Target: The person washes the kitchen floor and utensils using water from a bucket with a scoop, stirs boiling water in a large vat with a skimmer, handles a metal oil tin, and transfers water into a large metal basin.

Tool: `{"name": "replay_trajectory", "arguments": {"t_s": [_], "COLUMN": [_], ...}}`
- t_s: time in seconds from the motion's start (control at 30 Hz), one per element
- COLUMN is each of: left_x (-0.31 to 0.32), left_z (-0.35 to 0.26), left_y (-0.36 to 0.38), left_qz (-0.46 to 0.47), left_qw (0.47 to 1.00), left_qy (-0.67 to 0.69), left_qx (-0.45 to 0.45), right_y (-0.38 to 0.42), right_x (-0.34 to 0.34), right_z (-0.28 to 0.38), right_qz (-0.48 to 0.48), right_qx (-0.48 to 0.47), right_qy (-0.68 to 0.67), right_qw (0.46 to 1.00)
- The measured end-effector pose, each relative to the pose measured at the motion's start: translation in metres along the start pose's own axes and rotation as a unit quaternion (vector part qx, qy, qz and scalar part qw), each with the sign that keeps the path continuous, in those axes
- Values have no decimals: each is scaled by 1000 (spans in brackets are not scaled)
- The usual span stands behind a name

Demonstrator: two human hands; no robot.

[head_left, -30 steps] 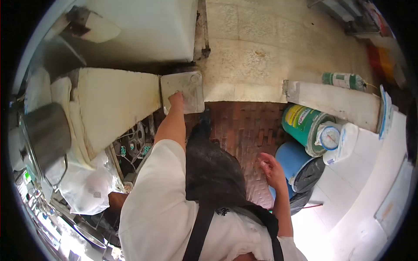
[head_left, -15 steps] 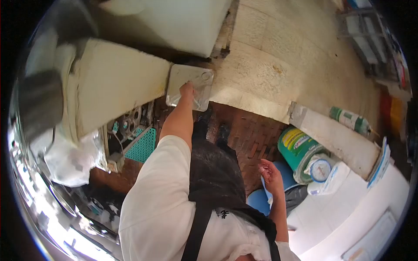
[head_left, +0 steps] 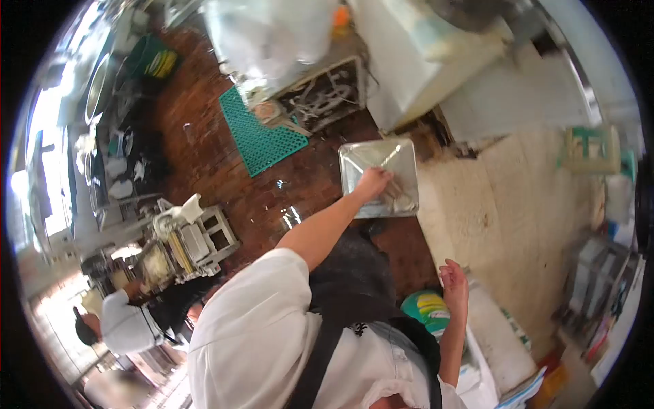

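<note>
My left hand (head_left: 376,183) reaches forward and is closed at the middle of a square, shiny lid (head_left: 362,155). The grip itself is partly hidden under my fingers. Diagonal lines run in from the lid's corners, and a whitish patch shows near its lower right corner. What lies under the lid cannot be seen. My right hand (head_left: 454,279) is raised at my right side, fingers apart and holding nothing. Below and left of that hand is a green bucket (head_left: 424,308) with a yellow label.
A green perforated mat (head_left: 259,136) lies on the wet red-brown floor (head_left: 204,146). A pale cabinet (head_left: 409,75) stands ahead, beside a pale worktop (head_left: 490,204). At left, a co-worker (head_left: 133,324) stands by a machine with rollers (head_left: 194,238). A dark green bucket (head_left: 151,56) is further off.
My view has turned to the left, bringing the mat, the machine and the co-worker into sight. The lid has moved along with my left hand. My right hand's fingers have straightened.
</note>
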State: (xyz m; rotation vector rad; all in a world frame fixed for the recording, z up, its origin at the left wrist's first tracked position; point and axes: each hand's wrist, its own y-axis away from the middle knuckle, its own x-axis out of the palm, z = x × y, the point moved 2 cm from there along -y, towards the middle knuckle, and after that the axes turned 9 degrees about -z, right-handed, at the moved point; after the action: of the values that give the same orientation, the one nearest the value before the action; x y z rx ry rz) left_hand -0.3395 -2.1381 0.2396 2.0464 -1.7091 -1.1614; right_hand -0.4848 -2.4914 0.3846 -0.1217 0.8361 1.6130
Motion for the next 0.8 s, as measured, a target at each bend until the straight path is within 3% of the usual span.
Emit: {"name": "replay_trajectory", "arguments": {"t_s": [0.07,0.2,0.27,0.37,0.43,0.47,0.57,0.63,0.73,0.77,0.8], "left_x": [-55,-138,-179,-281,-342,-373,-483,-546,-643,-669,-697], "left_z": [-1,63,108,109,124,131,125,127,94,97,93], "left_y": [35,47,46,80,85,93,85,74,62,49,44], "left_qz": [33,-30,-51,-9,-32,-38,-39,-67,-28,-84,-103], "left_qw": [999,998,989,999,997,996,995,993,994,985,983], "left_qy": [10,-42,-92,-40,-54,-62,-76,-84,-103,-134,-134], "left_qx": [-25,35,107,13,42,51,46,58,7,70,78], "right_y": [-8,-28,-33,-47,-64,-62,-84,-98,-131,-145,-156], "right_x": [19,94,142,225,291,322,429,500,601,635,666], "right_z": [40,82,124,176,211,225,257,290,327,337,348], "right_qz": [25,91,122,158,228,266,299,243,212,211,216], "right_qx": [-8,-63,-80,-120,-111,-98,63,110,186,212,223], "right_qy": [17,39,63,69,83,91,2,-73,-177,-211,-220], "right_qw": [1000,993,987,978,964,955,952,961,943,931,925]}}
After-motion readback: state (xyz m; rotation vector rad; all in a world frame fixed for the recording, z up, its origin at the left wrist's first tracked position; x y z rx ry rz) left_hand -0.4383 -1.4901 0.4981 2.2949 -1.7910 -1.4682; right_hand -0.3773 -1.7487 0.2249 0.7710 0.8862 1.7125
